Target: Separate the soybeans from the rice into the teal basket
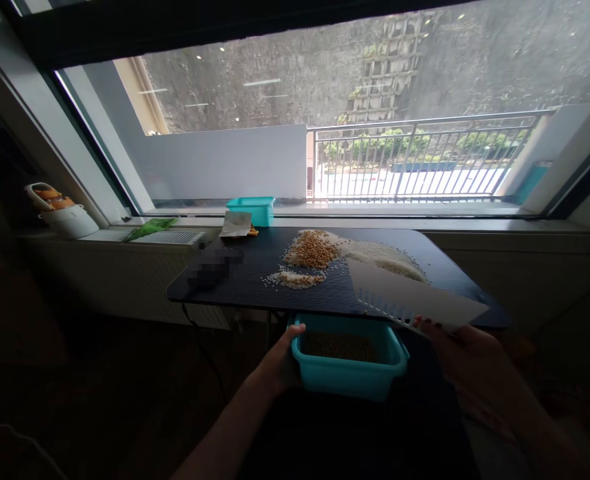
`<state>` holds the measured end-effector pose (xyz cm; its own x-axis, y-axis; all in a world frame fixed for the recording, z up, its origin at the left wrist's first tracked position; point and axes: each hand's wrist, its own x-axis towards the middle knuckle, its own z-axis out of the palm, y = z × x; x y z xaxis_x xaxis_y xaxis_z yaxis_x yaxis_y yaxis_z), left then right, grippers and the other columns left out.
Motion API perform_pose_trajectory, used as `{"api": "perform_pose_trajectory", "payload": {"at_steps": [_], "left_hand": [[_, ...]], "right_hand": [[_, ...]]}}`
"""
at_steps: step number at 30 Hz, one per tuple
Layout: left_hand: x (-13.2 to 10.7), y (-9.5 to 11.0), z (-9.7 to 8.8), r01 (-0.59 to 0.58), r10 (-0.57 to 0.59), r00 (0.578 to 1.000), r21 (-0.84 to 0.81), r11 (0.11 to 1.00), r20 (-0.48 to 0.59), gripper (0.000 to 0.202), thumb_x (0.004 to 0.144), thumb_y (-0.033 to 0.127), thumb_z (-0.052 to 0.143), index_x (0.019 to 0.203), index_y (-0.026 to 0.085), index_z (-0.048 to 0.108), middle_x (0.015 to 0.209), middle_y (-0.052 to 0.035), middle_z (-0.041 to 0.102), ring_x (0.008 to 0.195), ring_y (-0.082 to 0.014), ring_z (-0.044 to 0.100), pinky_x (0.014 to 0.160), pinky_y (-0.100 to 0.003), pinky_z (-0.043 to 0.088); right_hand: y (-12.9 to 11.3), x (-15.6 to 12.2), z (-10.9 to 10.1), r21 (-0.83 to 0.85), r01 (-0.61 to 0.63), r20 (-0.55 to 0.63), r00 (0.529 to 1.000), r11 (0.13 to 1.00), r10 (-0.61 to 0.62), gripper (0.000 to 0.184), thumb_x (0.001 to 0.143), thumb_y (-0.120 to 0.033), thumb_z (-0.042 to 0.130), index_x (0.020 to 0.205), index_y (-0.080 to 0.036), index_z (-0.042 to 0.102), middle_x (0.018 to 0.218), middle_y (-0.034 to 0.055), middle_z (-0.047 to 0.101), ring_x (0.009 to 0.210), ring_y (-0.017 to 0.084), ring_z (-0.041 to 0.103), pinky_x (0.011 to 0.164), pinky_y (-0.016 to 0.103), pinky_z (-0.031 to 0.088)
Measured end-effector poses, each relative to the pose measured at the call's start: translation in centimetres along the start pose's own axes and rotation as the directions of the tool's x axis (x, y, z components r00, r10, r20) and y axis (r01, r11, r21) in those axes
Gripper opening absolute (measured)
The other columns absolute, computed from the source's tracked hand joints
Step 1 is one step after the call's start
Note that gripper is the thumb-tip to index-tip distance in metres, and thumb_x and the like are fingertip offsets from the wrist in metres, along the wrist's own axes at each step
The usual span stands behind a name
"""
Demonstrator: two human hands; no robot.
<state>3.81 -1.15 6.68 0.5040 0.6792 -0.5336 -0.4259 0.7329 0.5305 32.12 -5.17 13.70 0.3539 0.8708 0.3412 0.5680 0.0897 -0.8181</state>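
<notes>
My left hand (pixel 285 357) grips the left end of a turquoise plastic bin (pixel 347 379), thumb over its rim. Dark small grains (pixel 339 346) cover the bottom of the bin, which is held just below the table's front edge. In my right hand (pixel 449 340) is a flat white sheet (pixel 409 293) with a row of slots along one edge; it slants over the front of the table. Beyond it, a heap of yellow kernels (pixel 315 249) touches a spread of white rice (pixel 379 255). A smaller mixed pile (pixel 297 279) lies nearer the front edge.
Another turquoise bin (pixel 251 210) stands at the table's back left beside the window, a pale packet (pixel 236 225) before it. A blurred dark object (pixel 215 268) with a cord lies on the dark table (pixel 259 287). Left are a radiator (pixel 165 238) and a white pot (pixel 67 220).
</notes>
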Motion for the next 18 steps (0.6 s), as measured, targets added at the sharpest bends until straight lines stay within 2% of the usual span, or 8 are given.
{"api": "perform_pose_trajectory", "payload": {"at_steps": [5,8,11,15,18], "left_hand": [[-0.8,0.2,-0.9,-0.025,0.024,0.998,-0.005,1.000,-0.066,0.060,0.078,0.053,0.055,0.126,0.017,0.050,0.108,-0.0105,0.067,0.100,-0.0285,0.063,0.085,-0.038,0.046],[-0.9,0.2,-1.2,-0.016,0.015,0.996,-0.011,1.000,-0.085,0.061,0.078,0.055,0.054,0.127,0.018,0.050,0.109,-0.0102,0.067,0.100,-0.0289,0.062,0.085,-0.039,0.046],[-1.0,0.0,-1.6,-0.017,0.015,0.997,-0.023,1.000,-0.077,0.062,0.077,0.054,0.056,0.128,0.019,0.049,0.110,-0.0108,0.066,0.101,-0.0296,0.062,0.086,-0.040,0.045],[-1.4,0.1,-2.6,-0.037,0.036,0.994,-0.013,0.999,-0.102,0.061,0.077,0.054,0.056,0.127,0.019,0.050,0.111,-0.0111,0.066,0.102,-0.0293,0.061,0.085,-0.040,0.046],[-1.6,0.2,-3.3,-0.053,0.053,0.988,0.004,0.999,-0.145,0.059,0.078,0.055,0.055,0.126,0.020,0.051,0.109,-0.0100,0.067,0.100,-0.0284,0.062,0.083,-0.039,0.047]], "right_hand": [[2.1,0.4,0.7,0.042,-0.010,0.184,0.983,0.999,0.002,0.025,0.063,-0.048,0.070,0.063,-0.023,0.072,0.047,0.0013,0.063,0.055,0.024,0.063,0.044,0.031,0.049],[2.2,1.4,1.8,0.087,-0.030,0.152,0.988,0.996,0.016,0.031,0.061,-0.052,0.070,0.067,-0.022,0.073,0.056,0.0030,0.068,0.058,0.025,0.065,0.047,0.031,0.051],[1.1,3.5,4.0,0.122,-0.019,0.109,0.994,0.992,0.006,0.034,0.064,-0.052,0.068,0.074,-0.020,0.073,0.070,0.0054,0.073,0.064,0.023,0.066,0.054,0.031,0.052],[-0.1,6.2,7.1,0.126,0.068,0.111,0.990,0.990,-0.082,0.036,0.068,-0.052,0.063,0.070,-0.017,0.071,0.064,0.0063,0.070,0.061,0.021,0.063,0.050,0.028,0.047],[0.0,7.3,8.5,0.112,0.073,0.117,0.989,0.991,-0.086,0.039,0.069,-0.053,0.060,0.073,-0.015,0.071,0.065,0.0066,0.069,0.060,0.019,0.060,0.049,0.027,0.045]]}}
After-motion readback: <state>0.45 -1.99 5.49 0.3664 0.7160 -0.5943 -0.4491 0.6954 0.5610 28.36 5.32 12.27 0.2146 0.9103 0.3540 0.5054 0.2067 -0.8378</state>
